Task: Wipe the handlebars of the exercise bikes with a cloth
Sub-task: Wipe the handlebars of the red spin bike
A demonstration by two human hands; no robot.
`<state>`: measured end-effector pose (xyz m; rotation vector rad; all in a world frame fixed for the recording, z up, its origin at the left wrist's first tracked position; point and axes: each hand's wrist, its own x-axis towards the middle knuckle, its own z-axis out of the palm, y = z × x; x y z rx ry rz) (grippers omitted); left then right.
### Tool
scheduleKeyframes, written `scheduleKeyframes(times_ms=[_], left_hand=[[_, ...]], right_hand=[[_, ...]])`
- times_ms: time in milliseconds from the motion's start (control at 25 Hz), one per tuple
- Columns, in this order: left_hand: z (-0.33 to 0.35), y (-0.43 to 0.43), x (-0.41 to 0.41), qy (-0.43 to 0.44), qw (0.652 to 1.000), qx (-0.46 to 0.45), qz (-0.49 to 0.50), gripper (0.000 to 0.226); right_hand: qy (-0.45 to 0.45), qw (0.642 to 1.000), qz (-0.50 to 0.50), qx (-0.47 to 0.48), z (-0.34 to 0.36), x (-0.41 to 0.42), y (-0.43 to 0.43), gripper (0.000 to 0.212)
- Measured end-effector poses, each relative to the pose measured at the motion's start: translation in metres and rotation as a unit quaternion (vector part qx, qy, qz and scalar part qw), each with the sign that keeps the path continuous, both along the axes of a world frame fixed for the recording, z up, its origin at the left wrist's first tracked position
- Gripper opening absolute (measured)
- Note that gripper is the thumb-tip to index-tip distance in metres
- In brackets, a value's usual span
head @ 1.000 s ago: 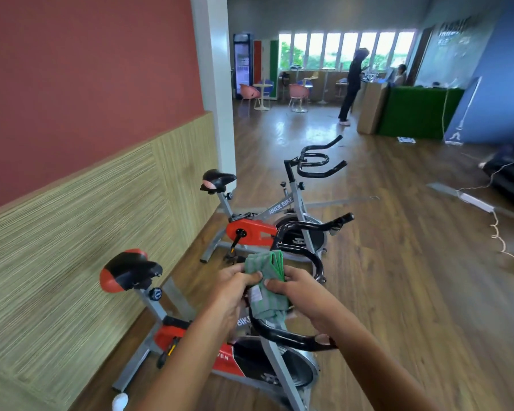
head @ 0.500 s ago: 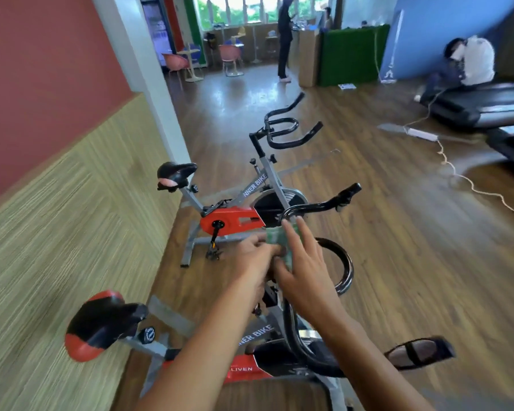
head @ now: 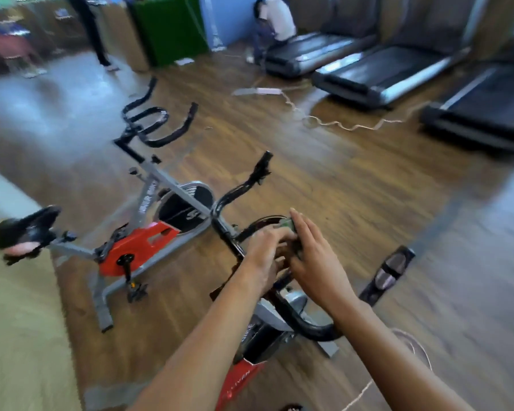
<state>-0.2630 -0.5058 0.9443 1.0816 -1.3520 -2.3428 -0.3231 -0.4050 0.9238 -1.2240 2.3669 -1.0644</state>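
Observation:
The near bike's black handlebars [head: 240, 188] curve up in front of me. Both my hands meet on their middle loop. My left hand [head: 266, 247] curls its fingers round the green cloth [head: 288, 224], of which only a small corner shows. My right hand [head: 312, 258] lies over the cloth with straight fingers and presses it against the bar. A second red and grey exercise bike [head: 143, 241] stands beyond to the left, its own handlebars [head: 158, 126] untouched. The whole view is motion-blurred.
Treadmills [head: 377, 75] line the far right. A white cable [head: 339, 124] snakes over the wood floor before them. One person crouches by the blue wall [head: 275, 19], another stands at the back left [head: 92, 31]. The near bike's pedal [head: 389, 271] juts out right.
My view has swung right and down, so the treadmills show. Both hands moved with the cloth along the handlebar loop; the cloth is now almost hidden under them.

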Motion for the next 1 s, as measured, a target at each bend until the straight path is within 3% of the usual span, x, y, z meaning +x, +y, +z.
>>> scheduleKeyframes(times_ms=[120,200,280,360,480,520,680,800,1000], left_hand=[[-0.013,0.004,-0.005,-0.033,0.992,-0.029,-0.117,0.024],[-0.028,0.002,-0.012,-0.077,0.974,-0.165,-0.134,0.018],[-0.045,-0.007,-0.017,-0.102,0.918,-0.358,-0.138,0.012],[-0.061,-0.018,-0.022,-0.127,0.848,-0.486,-0.167,0.012],[-0.095,-0.025,-0.033,-0.182,0.778,-0.534,-0.274,0.037],[-0.107,-0.023,-0.036,-0.197,0.762,-0.530,-0.315,0.048],[-0.136,-0.017,-0.033,-0.213,0.726,-0.553,-0.348,0.070],[-0.141,-0.016,-0.030,-0.207,0.703,-0.599,-0.323,0.069],[-0.138,-0.012,-0.030,-0.205,0.689,-0.621,-0.312,0.051]], right_hand=[[-0.088,0.983,-0.155,-0.053,-0.006,0.013,0.027,0.066],[-0.116,0.952,-0.264,-0.106,-0.012,0.030,0.049,0.056],[-0.089,0.920,-0.358,-0.130,-0.025,0.043,0.073,0.051],[-0.096,0.872,-0.448,-0.170,-0.041,0.047,0.094,0.047],[-0.216,0.774,-0.534,-0.261,-0.063,0.027,0.105,0.044],[-0.232,0.760,-0.543,-0.272,-0.069,0.013,0.104,0.044],[-0.225,0.784,-0.507,-0.280,-0.073,-0.049,0.085,0.051],[-0.221,0.809,-0.487,-0.242,-0.080,-0.057,0.067,0.054],[-0.237,0.801,-0.504,-0.219,-0.109,-0.003,0.059,0.050]])
